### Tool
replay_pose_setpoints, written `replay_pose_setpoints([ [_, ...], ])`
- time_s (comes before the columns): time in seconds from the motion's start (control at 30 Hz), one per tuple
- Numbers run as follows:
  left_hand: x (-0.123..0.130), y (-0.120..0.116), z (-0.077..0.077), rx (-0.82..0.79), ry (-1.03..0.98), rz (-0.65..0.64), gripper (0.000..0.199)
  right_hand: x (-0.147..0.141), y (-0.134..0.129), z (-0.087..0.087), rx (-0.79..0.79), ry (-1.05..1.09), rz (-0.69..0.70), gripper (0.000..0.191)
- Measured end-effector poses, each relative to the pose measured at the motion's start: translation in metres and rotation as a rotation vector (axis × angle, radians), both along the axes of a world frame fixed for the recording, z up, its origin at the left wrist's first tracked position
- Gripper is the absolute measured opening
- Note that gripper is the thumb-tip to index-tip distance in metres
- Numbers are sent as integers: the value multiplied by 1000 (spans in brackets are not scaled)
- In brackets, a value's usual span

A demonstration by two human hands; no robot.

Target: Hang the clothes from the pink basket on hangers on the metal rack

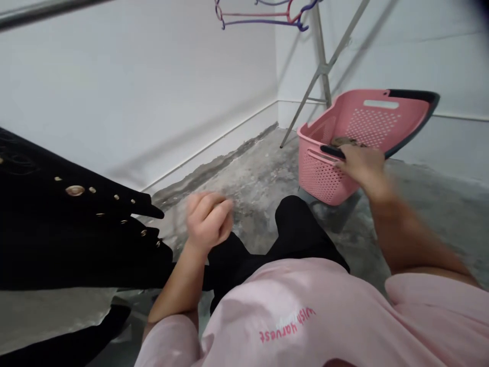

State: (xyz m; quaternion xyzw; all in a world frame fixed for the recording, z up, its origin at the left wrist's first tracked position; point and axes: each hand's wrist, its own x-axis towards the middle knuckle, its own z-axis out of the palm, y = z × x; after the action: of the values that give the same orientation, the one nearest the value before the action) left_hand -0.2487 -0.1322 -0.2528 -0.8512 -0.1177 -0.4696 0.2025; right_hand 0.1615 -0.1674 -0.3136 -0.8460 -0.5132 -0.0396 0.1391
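Observation:
My right hand [362, 164] rests on the near rim of a pink laundry basket [382, 120] with a black handle edge, fingers curled over the rim; the hand is blurred. Some brownish cloth [344, 141] lies inside the basket just beyond my fingers. My left hand [209, 218] hovers in front of my chest with fingers loosely curled and nothing in it. A black garment with gold studs [76, 224] hangs at the left, close to that hand.
A metal drying rack's legs [323, 66] stand in the corner behind the basket. Coloured plastic hangers [263, 15] hang at the top. White walls meet a rough grey concrete floor [260, 173]. A grey cloth [49, 311] lies at the lower left.

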Motion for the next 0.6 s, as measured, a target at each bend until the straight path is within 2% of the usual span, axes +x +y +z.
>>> replay_pose_setpoints([
  [0.1, 41, 17, -30, -238, 189, -36, 20, -28, -18, -15, -105, -126, -54, 22],
  [0.2, 96, 34, -66, -426, 438, -75, 36, -54, -27, -30, -148, -123, -52, 22],
  [0.27, 136, 45, -87, -485, 573, -112, 54, -63, -32, -40, -147, -140, -37, 23],
  [0.33, 175, 52, -104, -466, 656, -137, 62, -67, -35, -51, -115, -170, -8, 27],
  [0.4, 208, 53, -115, -422, 712, -129, 60, -66, -38, -59, -78, -181, 32, 34],
  [0.47, 234, 50, -121, -399, 731, -64, 52, -57, -40, -61, -63, -143, 73, 39],
  [0.53, 252, 47, -123, -389, 715, 18, 44, -39, -41, -54, -77, -22, 169, 36],
  [0.6, 263, 44, -121, -383, 680, 66, 44, -13, -36, -38, -131, 170, 351, 30],
])
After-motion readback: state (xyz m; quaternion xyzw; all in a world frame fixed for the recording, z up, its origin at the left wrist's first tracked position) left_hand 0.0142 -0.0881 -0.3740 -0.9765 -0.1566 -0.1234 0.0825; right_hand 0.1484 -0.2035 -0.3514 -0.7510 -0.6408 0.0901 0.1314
